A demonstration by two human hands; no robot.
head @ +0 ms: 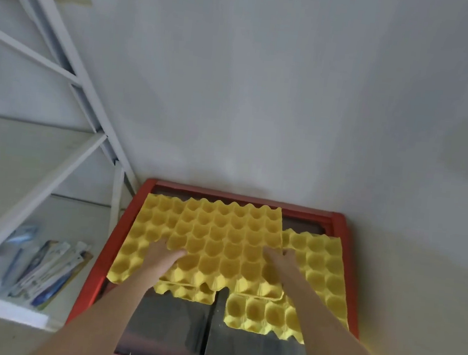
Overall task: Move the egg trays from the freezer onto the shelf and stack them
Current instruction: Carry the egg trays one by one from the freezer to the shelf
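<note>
Egg tray (225, 246) held between left hand (160, 259) and right hand (280, 261).

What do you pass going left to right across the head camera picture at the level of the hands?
White metal shelf → red freezer rim → left hand → top yellow egg tray → right hand → white wall.

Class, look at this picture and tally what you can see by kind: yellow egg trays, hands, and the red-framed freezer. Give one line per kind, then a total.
Yellow egg trays: at least 4, namely top tray, left tray, right tray, front tray; a tray edge below the top one may be a fifth
Hands: 2, left hand, right hand
Red-framed freezer: 1
Total: 7
</note>
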